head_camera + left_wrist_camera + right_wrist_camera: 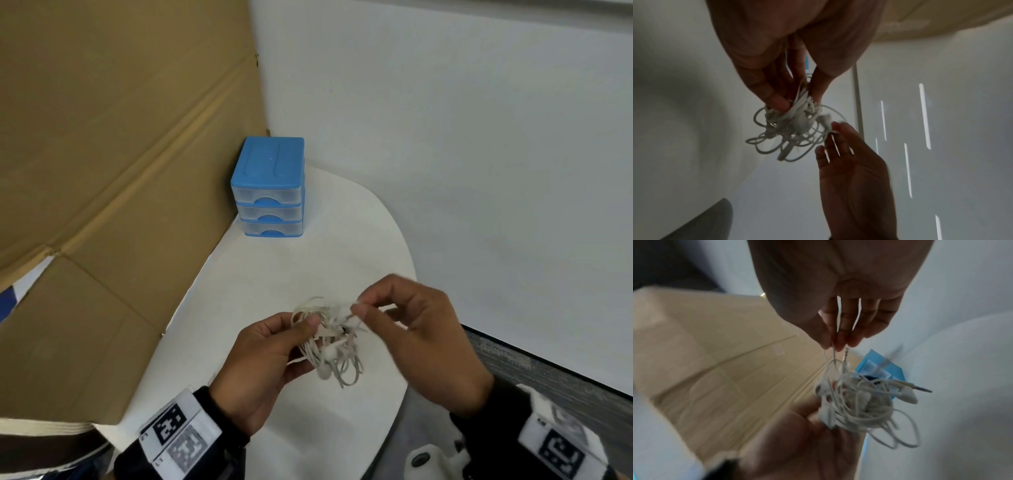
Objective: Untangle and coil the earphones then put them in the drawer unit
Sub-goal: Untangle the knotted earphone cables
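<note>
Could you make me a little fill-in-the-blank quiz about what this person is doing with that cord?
1. The left hand holds a tangled bundle of white ____.
2. The right hand ____ a strand of the earphones between thumb and fingertips.
3. The drawer unit has a top coloured ____.
4. All three of its drawers are ____.

Missing words: earphones; pinches; blue; closed

Left hand [270, 356] fingers curled in a grip; right hand [421, 329] fingertips pinched together.
</note>
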`<move>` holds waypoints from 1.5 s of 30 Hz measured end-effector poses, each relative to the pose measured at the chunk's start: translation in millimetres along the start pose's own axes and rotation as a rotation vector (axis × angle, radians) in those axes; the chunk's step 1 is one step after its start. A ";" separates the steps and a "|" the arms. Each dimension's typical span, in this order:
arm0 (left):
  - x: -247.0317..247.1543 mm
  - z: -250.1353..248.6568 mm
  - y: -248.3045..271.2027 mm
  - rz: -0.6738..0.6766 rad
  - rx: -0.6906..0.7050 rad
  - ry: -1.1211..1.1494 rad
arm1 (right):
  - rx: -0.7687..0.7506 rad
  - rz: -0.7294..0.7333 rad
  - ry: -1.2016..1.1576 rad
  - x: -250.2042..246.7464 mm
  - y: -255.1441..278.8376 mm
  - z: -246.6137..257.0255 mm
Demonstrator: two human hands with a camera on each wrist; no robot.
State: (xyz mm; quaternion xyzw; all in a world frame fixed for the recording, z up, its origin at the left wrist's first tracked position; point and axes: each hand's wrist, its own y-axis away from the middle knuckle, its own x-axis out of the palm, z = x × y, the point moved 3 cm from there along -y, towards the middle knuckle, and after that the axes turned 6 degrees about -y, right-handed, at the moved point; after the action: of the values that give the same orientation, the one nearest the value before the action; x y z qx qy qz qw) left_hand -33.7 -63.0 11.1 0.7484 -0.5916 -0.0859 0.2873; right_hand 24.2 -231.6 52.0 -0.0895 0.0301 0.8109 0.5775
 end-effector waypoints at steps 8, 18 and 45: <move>-12.2 -15.3 -8.4 -0.124 0.072 0.043 | 0.169 0.137 0.076 -14.0 -7.7 0.9; -10.5 -16.9 -5.2 -0.166 0.147 -0.106 | 0.146 0.326 -0.638 -15.3 -9.1 12.4; -10.4 -29.1 -1.6 -0.050 0.077 0.184 | 0.185 0.375 -0.055 -1.0 -1.7 -6.7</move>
State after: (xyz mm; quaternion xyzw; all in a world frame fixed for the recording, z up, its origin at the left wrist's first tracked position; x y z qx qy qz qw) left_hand -21.7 -43.5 31.9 0.7782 -0.5467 -0.0010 0.3092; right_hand 26.9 -232.9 45.7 -0.0070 0.1048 0.9001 0.4228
